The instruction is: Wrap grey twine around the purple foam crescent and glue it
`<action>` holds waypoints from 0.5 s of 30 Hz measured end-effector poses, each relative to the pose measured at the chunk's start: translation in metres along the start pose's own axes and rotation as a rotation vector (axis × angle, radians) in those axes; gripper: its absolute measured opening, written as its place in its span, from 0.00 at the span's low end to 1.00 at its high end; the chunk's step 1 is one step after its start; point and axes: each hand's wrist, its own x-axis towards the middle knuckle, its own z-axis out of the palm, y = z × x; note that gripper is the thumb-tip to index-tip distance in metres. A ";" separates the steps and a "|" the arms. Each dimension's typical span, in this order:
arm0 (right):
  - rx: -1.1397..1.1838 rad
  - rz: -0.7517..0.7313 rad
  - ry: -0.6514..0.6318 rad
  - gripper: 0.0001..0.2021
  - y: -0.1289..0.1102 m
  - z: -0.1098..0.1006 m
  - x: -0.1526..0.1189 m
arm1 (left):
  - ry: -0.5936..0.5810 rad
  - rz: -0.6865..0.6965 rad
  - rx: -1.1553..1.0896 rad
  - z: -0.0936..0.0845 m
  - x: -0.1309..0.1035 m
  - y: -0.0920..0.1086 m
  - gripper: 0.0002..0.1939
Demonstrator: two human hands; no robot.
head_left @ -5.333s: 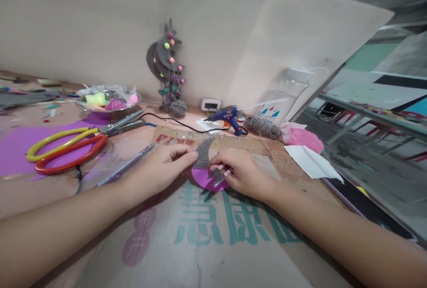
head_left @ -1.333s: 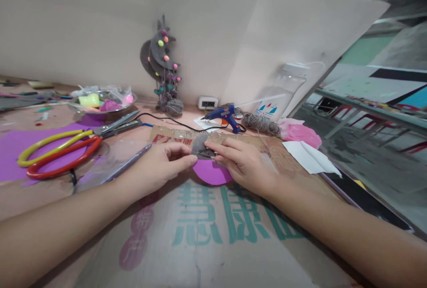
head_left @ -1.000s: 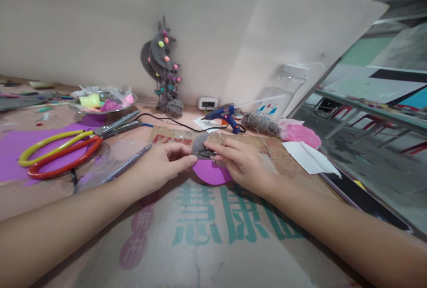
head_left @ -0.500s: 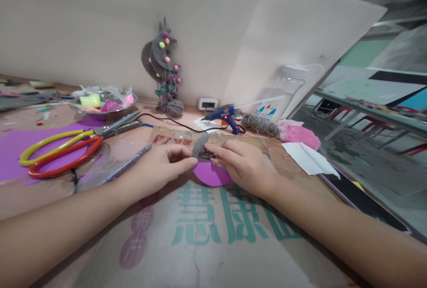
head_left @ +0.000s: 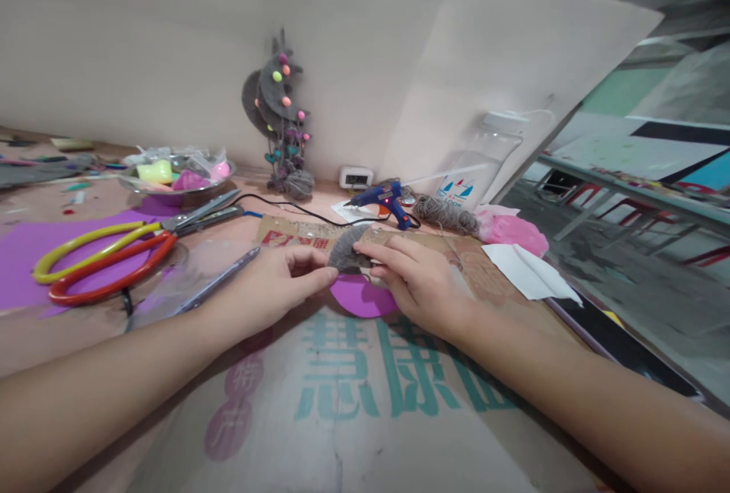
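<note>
Between my hands is a small grey felt-like piece [head_left: 346, 251], held just above a round purple sheet [head_left: 365, 297] that lies on printed cardboard [head_left: 342, 447]. My left hand [head_left: 296, 274] pinches the grey piece at its left edge between thumb and fingers. My right hand [head_left: 419, 280] has its fingers closed at the piece's right side, the fingertips touching it. What lies under the right fingers is partly hidden. Beyond the hands, a blue hot glue gun [head_left: 388, 200] rests with its small red light on.
On the left are red-and-yellow-handled scissors [head_left: 114, 268], a pen [head_left: 220, 280] and a metal bowl [head_left: 182, 190] of craft bits. A grey hanging ornament [head_left: 279, 105] is at the wall. Grey yarn [head_left: 448, 214], a plastic bottle [head_left: 482, 154] and white paper [head_left: 528, 271] are on the right.
The right fingers have shifted slightly up along the grey piece, showing a little more of it. The left hand stays nearly still.
</note>
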 end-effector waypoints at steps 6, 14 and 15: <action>-0.067 0.005 0.019 0.12 0.000 0.001 0.001 | 0.021 -0.016 0.005 0.000 0.000 -0.001 0.11; -0.165 -0.047 0.015 0.11 0.000 0.001 0.001 | 0.020 -0.016 0.014 0.000 0.001 0.000 0.11; -0.169 -0.048 0.012 0.11 -0.001 0.001 0.001 | 0.017 -0.023 0.008 0.000 0.000 0.001 0.11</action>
